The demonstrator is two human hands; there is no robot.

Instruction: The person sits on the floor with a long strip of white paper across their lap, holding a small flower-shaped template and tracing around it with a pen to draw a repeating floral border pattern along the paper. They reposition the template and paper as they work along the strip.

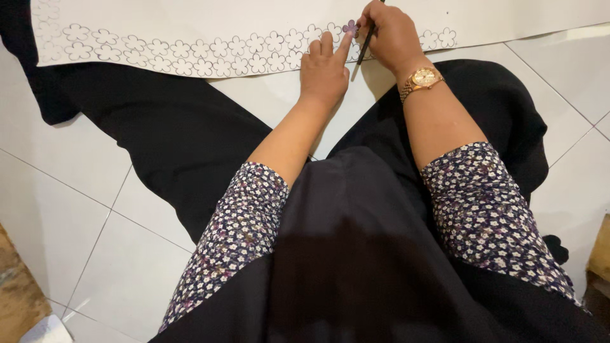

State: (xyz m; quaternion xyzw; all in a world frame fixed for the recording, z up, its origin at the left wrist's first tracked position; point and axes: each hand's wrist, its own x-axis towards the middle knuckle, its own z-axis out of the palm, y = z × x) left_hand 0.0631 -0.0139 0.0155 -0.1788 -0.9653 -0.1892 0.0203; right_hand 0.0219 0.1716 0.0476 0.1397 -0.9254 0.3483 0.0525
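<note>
Near the camera is a black skirt [356,254] over a white tiled floor [76,209]. Farther off, the left hand [324,70] lies on a white cloth [190,25], one finger pressing a small purple flower shape [350,26]. Just right, the right hand [391,35], wearing a gold watch [422,78], grips a dark pencil [365,46] tight.

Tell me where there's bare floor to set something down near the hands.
Bare white tile lies lower left, bordered by black cloth and the floral sleeve. More tile lies right of the right hand. It is crowded where the left hand presses the flower-patterned sheet beside the pencil.
</note>
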